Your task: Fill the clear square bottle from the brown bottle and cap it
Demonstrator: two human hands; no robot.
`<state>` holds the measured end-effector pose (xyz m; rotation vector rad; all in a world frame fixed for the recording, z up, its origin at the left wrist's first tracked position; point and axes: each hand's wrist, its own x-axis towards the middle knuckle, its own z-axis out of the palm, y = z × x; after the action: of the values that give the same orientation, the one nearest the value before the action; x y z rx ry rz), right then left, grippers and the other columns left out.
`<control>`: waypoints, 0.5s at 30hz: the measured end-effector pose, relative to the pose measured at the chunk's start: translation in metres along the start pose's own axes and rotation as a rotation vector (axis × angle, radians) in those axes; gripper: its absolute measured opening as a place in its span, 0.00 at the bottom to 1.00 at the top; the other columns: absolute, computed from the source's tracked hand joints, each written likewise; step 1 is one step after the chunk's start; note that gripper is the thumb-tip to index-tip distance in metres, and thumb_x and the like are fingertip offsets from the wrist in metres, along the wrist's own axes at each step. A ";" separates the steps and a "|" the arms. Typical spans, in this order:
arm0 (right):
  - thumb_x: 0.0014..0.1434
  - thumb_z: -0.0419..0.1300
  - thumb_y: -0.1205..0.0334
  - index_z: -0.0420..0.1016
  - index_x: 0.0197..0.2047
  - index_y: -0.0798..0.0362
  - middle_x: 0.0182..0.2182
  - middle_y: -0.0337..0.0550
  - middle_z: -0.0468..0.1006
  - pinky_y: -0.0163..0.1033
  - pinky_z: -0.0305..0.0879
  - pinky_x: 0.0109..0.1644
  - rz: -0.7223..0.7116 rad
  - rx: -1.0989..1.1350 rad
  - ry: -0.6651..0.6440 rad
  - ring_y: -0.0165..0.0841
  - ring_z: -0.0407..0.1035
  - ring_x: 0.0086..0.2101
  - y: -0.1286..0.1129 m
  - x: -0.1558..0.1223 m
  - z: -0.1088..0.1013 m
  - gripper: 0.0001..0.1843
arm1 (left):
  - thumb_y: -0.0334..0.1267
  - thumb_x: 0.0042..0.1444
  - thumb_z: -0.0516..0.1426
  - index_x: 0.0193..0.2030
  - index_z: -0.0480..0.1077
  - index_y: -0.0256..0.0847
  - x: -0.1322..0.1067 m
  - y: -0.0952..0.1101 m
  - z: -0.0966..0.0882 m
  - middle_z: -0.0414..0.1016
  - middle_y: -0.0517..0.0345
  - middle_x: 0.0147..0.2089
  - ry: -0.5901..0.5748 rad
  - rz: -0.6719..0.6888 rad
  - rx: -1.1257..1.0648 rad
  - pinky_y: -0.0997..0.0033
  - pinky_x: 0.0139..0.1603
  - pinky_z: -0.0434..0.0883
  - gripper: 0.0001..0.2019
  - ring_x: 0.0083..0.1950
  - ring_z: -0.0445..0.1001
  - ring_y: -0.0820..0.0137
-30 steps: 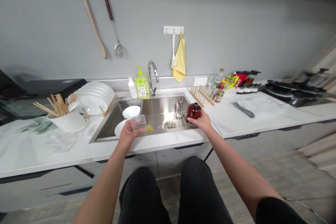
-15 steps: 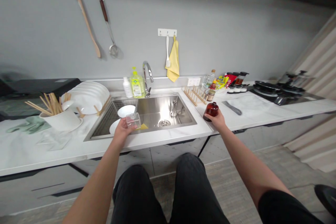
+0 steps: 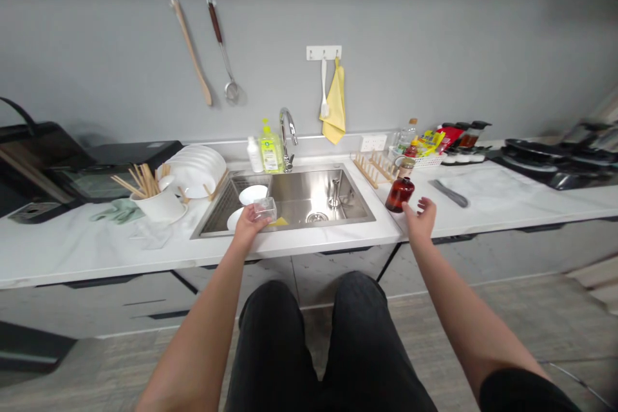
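My left hand (image 3: 250,225) grips a small clear plastic box (image 3: 265,208) above the front rim of the sink (image 3: 367,218). Behind and beside that box, two white bowls (image 3: 253,194) sit in the sink's left part, the nearer one partly covered by my fingers. On the counter right of the sink stands an amber bottle (image 3: 400,194) without a visible pump. My right hand (image 3: 421,219) is just to the right of this bottle, fingers apart and holding nothing; whether a fingertip still touches the glass is unclear.
White plates (image 3: 196,170) stand in a rack left of the sink, by a white pot (image 3: 158,205) of chopsticks and a green cloth (image 3: 118,211). Behind the sink are a faucet (image 3: 288,135) and a yellow-green soap bottle (image 3: 271,149). Grey tongs (image 3: 450,194) lie at right.
My right hand has let go of the amber bottle, which now stands on the counter. The left hand keeps holding the clear box. My view has turned a little to the left.
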<state>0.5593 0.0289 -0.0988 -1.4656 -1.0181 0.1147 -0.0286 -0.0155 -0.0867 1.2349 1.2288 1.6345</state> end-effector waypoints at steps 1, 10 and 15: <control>0.57 0.69 0.36 0.73 0.65 0.54 0.62 0.65 0.79 0.63 0.76 0.64 -0.052 -0.019 0.032 0.58 0.77 0.60 -0.005 -0.015 -0.002 0.42 | 0.49 0.37 0.84 0.54 0.74 0.45 0.000 0.001 0.000 0.85 0.45 0.58 -0.006 0.004 0.002 0.39 0.72 0.76 0.39 0.62 0.84 0.51; 0.62 0.75 0.46 0.84 0.61 0.46 0.54 0.50 0.88 0.49 0.78 0.45 -0.349 0.283 -0.855 0.43 0.80 0.41 -0.126 -0.127 0.089 0.27 | 0.51 0.47 0.82 0.63 0.77 0.44 -0.008 0.006 0.007 0.87 0.41 0.63 -0.185 0.035 0.061 0.38 0.73 0.76 0.39 0.66 0.85 0.46; 0.49 0.86 0.45 0.74 0.78 0.40 0.73 0.53 0.79 0.48 0.80 0.48 -0.153 0.380 -1.125 0.34 0.77 0.37 -0.174 -0.165 0.167 0.56 | 0.51 0.46 0.82 0.64 0.77 0.44 -0.009 0.005 0.012 0.88 0.41 0.62 -0.238 0.071 0.128 0.37 0.72 0.77 0.39 0.64 0.87 0.43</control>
<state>0.2686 0.0203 -0.0683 -0.9036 -1.8599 1.0466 -0.0147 -0.0222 -0.0828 1.5202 1.1652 1.4277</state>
